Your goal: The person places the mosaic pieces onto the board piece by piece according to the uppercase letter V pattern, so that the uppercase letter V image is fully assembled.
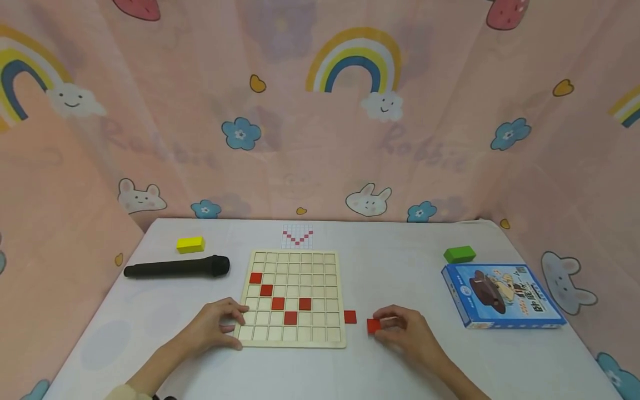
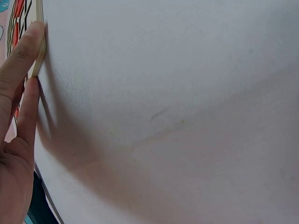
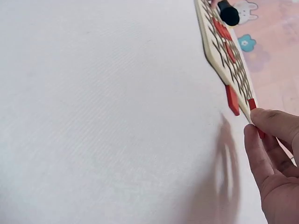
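Observation:
A wooden grid board point(image 1: 320, 278) lies at the middle of the white table, with several red tiles point(image 1: 278, 303) set in it as a V-shaped line. My left hand point(image 1: 239, 330) rests on the board's near left corner, and its straight fingers point(image 2: 23, 51) press against the board's edge point(image 2: 38, 56). My right hand point(image 1: 382, 325) pinches a red tile point(image 1: 371, 326) lying on the table just right of the board. The held tile point(image 3: 252, 105) also shows in the right wrist view. A second loose red tile point(image 1: 350, 316) lies between that tile and the board.
A black microphone point(image 1: 177, 267) and a yellow block point(image 1: 190, 244) lie at the left. A green block point(image 1: 459, 254) and a blue box point(image 1: 502, 295) are at the right. A small pattern card point(image 1: 297, 236) lies behind the board. Pink curtains close in three sides.

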Tool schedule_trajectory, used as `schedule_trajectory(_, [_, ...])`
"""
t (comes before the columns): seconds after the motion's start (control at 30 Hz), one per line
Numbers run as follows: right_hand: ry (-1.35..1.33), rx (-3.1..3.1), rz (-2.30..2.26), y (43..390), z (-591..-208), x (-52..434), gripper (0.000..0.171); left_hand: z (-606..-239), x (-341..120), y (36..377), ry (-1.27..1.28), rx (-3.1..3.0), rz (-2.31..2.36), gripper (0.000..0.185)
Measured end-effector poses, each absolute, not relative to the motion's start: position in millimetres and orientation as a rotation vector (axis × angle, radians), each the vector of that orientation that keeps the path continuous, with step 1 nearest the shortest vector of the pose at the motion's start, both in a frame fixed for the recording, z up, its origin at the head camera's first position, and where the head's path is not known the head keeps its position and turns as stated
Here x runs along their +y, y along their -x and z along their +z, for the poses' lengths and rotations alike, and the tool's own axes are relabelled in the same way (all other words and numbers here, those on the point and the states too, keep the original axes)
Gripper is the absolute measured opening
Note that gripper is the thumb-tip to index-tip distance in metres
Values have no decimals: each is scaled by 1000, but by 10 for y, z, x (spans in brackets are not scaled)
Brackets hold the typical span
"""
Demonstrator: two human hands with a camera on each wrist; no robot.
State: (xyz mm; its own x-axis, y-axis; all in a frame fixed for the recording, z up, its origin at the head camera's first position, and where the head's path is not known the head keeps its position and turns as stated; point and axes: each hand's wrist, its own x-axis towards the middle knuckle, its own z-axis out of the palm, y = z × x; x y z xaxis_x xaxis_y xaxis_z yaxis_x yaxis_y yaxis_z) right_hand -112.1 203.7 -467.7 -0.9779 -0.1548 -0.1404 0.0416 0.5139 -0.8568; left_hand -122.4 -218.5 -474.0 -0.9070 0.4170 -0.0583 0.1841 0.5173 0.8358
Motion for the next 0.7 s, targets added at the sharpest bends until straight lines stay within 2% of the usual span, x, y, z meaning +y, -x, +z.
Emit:
schedule_trajectory(0.27, [51,2451,-1641,1307,-4646,1919,35,-4727,-2201,1250,-525,2502,1339,38])
schedule_trajectory(0.7, [99,2547,-1730,1569,-4769,1435,30,-4733,-2181,1224,-531,2505,1334,38])
